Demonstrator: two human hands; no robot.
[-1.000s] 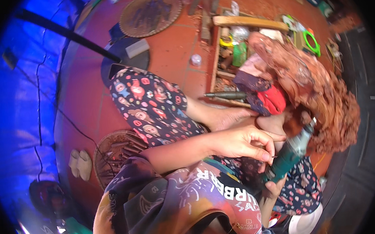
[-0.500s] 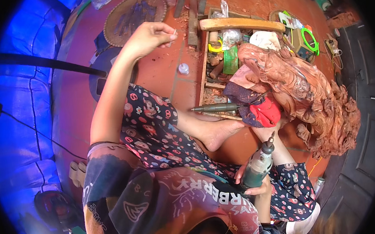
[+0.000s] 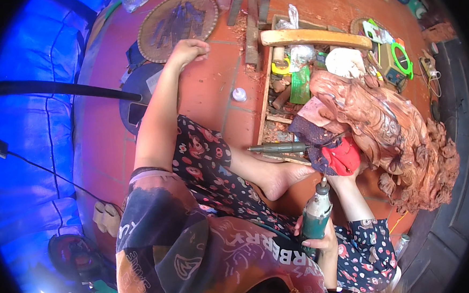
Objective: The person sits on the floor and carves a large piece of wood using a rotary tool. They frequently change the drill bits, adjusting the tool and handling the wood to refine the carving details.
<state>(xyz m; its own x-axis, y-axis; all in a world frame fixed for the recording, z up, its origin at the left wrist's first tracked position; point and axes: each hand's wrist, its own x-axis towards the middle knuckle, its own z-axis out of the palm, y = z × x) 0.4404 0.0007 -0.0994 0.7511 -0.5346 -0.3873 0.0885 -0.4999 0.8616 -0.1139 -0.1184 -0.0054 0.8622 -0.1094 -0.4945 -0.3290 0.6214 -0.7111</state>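
Carving (image 3: 400,136) in reddish wood fills your right, its base hidden by red cloth (image 3: 342,158). Your right hand (image 3: 318,241) clenches the green rotary tool (image 3: 316,216) beside your foot; your left hand (image 3: 188,50), fingers loosely curled, rests by the woven tray (image 3: 178,23).

The left hand (image 3: 187,50) reaches far forward, fingers curled, while the right hand (image 3: 318,241) stays low, gripping.
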